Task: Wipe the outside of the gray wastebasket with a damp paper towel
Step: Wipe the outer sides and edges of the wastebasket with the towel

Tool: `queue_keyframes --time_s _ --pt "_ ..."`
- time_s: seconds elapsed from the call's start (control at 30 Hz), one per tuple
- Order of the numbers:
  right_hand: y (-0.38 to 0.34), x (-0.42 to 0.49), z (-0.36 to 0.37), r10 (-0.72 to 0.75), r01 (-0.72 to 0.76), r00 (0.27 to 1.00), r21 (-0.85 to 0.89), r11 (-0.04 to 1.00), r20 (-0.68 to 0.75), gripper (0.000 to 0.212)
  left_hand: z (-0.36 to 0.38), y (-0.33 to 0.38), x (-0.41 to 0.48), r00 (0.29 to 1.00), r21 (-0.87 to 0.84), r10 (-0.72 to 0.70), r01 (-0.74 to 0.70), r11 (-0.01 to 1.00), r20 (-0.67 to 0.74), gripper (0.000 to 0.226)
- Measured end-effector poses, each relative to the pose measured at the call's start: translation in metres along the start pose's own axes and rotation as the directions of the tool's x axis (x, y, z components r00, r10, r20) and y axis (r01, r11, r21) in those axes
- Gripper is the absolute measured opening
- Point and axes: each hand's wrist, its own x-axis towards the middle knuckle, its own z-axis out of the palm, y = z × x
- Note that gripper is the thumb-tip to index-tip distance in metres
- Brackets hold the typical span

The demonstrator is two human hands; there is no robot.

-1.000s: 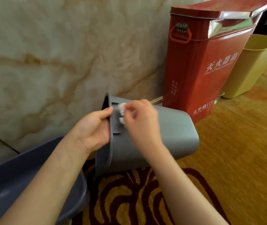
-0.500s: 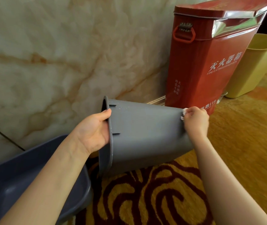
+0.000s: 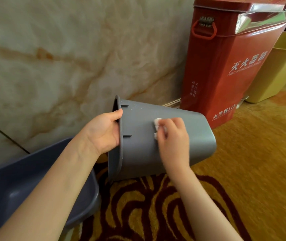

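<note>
The gray wastebasket [image 3: 196, 136] lies tipped on its side above the carpet, its mouth facing left. My left hand [image 3: 102, 132] grips its rim, thumb on the outside and fingers hidden inside. My right hand [image 3: 172, 136] holds a small wad of white paper towel [image 3: 157, 123] and presses it against the middle of the wastebasket's outer wall. Only bits of the towel show past my fingers. Small pale specks dot the wall near the rim.
A marble wall [image 3: 69, 58] runs behind. A red fire extinguisher box [image 3: 225, 66] stands just right of the wastebasket, with a yellow bin [image 3: 277, 70] beyond it. A blue-gray plastic basin [image 3: 25, 188] sits at lower left under my left arm. Patterned yellow and dark red carpet [image 3: 243, 171] covers the floor.
My right hand slid the towel from near the rim out to the wastebasket's bottom end, then back to the middle of the wall. My left hand kept its grip on the rim.
</note>
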Motion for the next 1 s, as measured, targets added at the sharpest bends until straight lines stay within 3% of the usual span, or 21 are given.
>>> queue_keyframes --time_s 0.27,0.43,0.53,0.63,0.73,0.83,1.0 --pt "0.111 0.039 -0.04 0.4 -0.429 0.902 -0.22 0.876 -0.165 0.02 -0.002 0.001 -0.001 0.995 -0.016 0.032 -0.034 0.999 -0.095 0.038" --pt "0.12 0.038 -0.046 0.46 -0.486 0.873 -0.22 0.846 -0.159 0.022 0.002 0.003 0.004 0.97 -0.006 0.088 -0.092 0.996 -0.226 0.042" --pt "0.104 0.043 -0.053 0.405 -0.438 0.895 -0.195 0.878 -0.188 0.02 -0.001 0.001 0.004 0.967 0.023 0.102 -0.1 0.995 -0.233 0.042" --pt "0.054 0.05 -0.045 0.25 -0.271 0.949 -0.093 0.958 -0.195 0.014 -0.005 -0.001 0.005 0.984 0.036 0.088 -0.083 0.996 -0.158 0.037" --pt "-0.013 0.042 -0.012 0.043 -0.042 0.999 0.041 0.998 -0.03 0.01 -0.001 -0.002 0.006 0.995 0.034 0.081 -0.079 0.996 -0.064 0.04" --pt "-0.054 0.024 0.017 -0.104 0.097 0.993 0.113 0.989 0.055 0.011 0.005 -0.003 0.008 0.996 0.022 0.09 -0.09 0.996 0.001 0.045" --pt "-0.016 0.022 0.003 -0.09 0.089 0.995 0.021 0.996 0.036 0.008 -0.001 -0.006 0.008 0.992 0.136 0.092 -0.08 0.988 -0.085 0.04"
